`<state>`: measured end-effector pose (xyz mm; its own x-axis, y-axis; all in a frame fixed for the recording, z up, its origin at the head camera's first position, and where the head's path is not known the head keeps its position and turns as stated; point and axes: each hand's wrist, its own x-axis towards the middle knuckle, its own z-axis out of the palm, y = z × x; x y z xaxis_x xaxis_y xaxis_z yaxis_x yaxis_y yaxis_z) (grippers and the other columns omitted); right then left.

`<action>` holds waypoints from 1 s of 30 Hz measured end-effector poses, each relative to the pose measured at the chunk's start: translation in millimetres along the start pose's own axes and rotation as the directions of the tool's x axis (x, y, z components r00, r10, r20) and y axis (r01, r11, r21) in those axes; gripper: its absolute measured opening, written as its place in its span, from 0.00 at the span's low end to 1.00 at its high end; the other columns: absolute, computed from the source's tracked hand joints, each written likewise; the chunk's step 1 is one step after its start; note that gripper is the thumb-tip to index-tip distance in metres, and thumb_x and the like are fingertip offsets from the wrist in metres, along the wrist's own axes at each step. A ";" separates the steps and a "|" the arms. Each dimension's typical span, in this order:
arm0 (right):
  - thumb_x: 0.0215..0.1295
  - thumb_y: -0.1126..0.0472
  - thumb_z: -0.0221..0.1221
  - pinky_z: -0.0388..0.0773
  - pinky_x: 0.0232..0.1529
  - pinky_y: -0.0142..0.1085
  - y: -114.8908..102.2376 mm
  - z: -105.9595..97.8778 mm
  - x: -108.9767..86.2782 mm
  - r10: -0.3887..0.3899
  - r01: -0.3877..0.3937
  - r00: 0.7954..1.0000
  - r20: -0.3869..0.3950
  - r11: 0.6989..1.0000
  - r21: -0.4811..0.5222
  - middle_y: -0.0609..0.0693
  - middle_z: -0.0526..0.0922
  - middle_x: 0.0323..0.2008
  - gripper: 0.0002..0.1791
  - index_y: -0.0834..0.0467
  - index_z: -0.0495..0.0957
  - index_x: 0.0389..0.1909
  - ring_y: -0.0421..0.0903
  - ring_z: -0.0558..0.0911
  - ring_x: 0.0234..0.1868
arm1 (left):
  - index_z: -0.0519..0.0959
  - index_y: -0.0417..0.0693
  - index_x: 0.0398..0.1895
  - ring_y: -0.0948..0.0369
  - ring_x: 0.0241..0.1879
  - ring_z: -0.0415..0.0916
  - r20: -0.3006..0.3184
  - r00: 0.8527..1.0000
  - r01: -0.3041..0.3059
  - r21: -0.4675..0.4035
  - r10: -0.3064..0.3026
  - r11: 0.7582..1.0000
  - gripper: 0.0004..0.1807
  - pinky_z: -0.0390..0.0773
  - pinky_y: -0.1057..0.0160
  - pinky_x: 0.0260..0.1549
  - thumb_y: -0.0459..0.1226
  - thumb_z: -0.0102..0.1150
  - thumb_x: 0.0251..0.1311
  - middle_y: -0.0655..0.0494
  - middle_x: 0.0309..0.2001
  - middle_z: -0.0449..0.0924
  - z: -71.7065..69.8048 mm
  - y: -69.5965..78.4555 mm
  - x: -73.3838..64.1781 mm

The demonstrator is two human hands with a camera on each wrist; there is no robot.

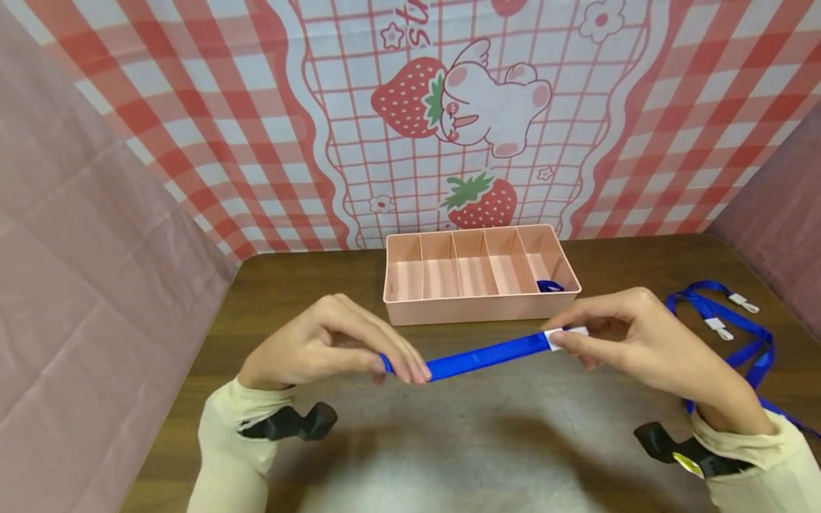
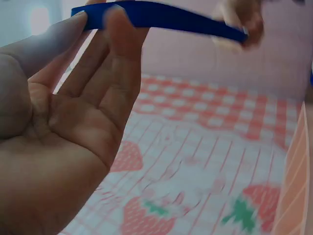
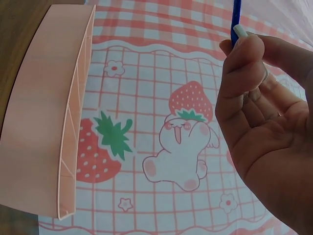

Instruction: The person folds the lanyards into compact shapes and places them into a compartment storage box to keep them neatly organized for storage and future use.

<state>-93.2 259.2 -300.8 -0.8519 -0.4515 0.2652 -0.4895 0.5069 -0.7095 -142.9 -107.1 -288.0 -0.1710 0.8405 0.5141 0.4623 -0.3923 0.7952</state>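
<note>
A folded blue lanyard (image 1: 487, 358) is stretched between both hands above the table, sloping up to the right in the head view. My left hand (image 1: 346, 342) pinches its left end between thumb and fingers; the left wrist view shows the blue strap (image 2: 161, 15) lying across the fingertips over the open palm. With thumb and fingers, my right hand (image 1: 641, 345) pinches the other end at the white clip piece (image 1: 553, 340). In the right wrist view the white piece (image 3: 240, 31) pokes out from between the fingertips.
Behind the hands stands a pink divided box (image 1: 481, 310), a rolled blue lanyard (image 1: 549, 286) in its right compartment. More blue lanyards (image 1: 757, 356) with white clips lie loose at the right of the brown table (image 1: 308, 278). A strawberry-print cloth (image 1: 359, 128) hangs at the back.
</note>
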 end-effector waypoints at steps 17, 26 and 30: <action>0.56 0.73 0.69 0.69 0.19 0.22 -14.9 45.3 5.1 -0.251 0.250 0.966 -0.060 0.968 -0.022 0.32 0.79 0.22 0.16 0.49 0.86 0.38 0.29 0.75 0.19 | 0.72 0.40 0.44 0.69 0.27 0.80 -0.301 0.945 0.236 0.368 -0.125 0.899 0.10 0.77 0.69 0.21 0.27 0.62 0.64 0.56 0.29 0.84 36.3 -5.7 19.4; 0.61 0.71 0.66 0.77 0.26 0.25 -28.6 70.6 7.0 -0.229 0.233 0.969 -0.089 0.972 0.029 0.33 0.85 0.30 0.15 0.47 0.85 0.41 0.27 0.77 0.21 | 0.65 0.46 0.37 0.77 0.20 0.60 -0.259 0.960 0.221 0.481 -0.104 0.848 0.12 0.62 0.78 0.17 0.31 0.60 0.67 0.62 0.25 0.76 62.2 -17.7 30.7; 0.63 0.71 0.64 0.78 0.25 0.28 -31.5 76.2 7.3 -0.177 0.186 0.979 -0.103 0.979 0.087 0.34 0.84 0.29 0.15 0.47 0.85 0.42 0.31 0.78 0.21 | 0.64 0.47 0.35 0.78 0.20 0.60 -0.263 0.957 0.247 0.511 -0.124 0.823 0.12 0.62 0.78 0.18 0.32 0.60 0.68 0.64 0.25 0.75 65.7 -24.8 32.2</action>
<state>-69.8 184.0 -326.2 -0.7664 -0.4563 0.4521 -0.6214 0.3484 -0.7017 -102.7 -45.8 -312.3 -0.4495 0.7546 0.4781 0.7832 0.0755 0.6171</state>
